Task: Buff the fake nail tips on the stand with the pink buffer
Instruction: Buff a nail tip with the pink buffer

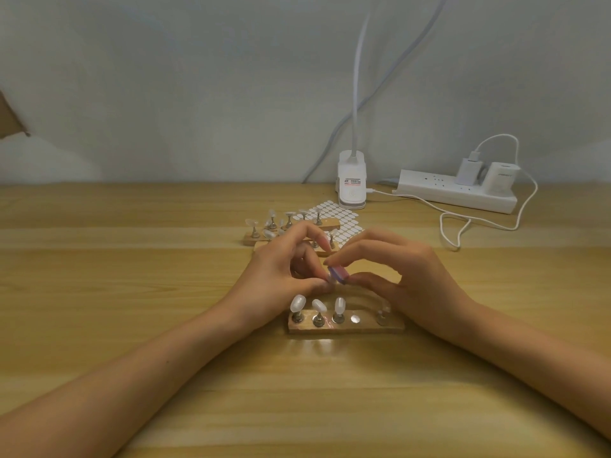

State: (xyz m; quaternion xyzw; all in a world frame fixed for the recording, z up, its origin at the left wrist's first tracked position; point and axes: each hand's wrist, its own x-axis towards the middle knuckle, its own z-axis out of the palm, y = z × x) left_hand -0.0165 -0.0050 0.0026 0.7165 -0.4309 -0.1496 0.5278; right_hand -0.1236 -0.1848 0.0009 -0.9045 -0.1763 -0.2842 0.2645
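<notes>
surface: wood-grain table [132,325], pale wall [165,94] behind.
bg: clip lamp [352,183] + power strip [456,193] w/ chargers at back R. Sticker sheet [344,219] and two far stands [258,239] w/ tips sit partly behind the hands.
near stand: wooden strip [363,326], closest to the person, long axis L-R.
on it: 3 nail tips [319,305] on pegs at the L end, leaning a bit. Next comes one bare magnet disc [355,319]. The 5th peg [383,314] at the R end is blurry, can't tell if it carries a tip.
L hand: left hand [281,269], thumb + fingers pinched on a held nail tip [329,278]. Whatever is under the tip is hidden.
R hand: right hand [406,269], index + thumb clamped on the pink buffer [340,274], other fingers curled above.
key relation: buffer is just R of the held nail tip, touching or nearly, can't tell which. Both sit between the hands, just beyond the near stand.
buffer axis: short block, long axis diagonal, far-L to near-R. Its L end points at the tip.
tip axis: mostly covered by fingers, direction unclear.
nearer hand: R has the buffer. L is nearer the 3 tips on the stand.
step (judgement): buffing one tip off-stand, prob the one from the bare disc.
next (judgement): short strokes along the buffer axis while the L pinch steadies the tip. The tip is small and could slip or flick out.
</notes>
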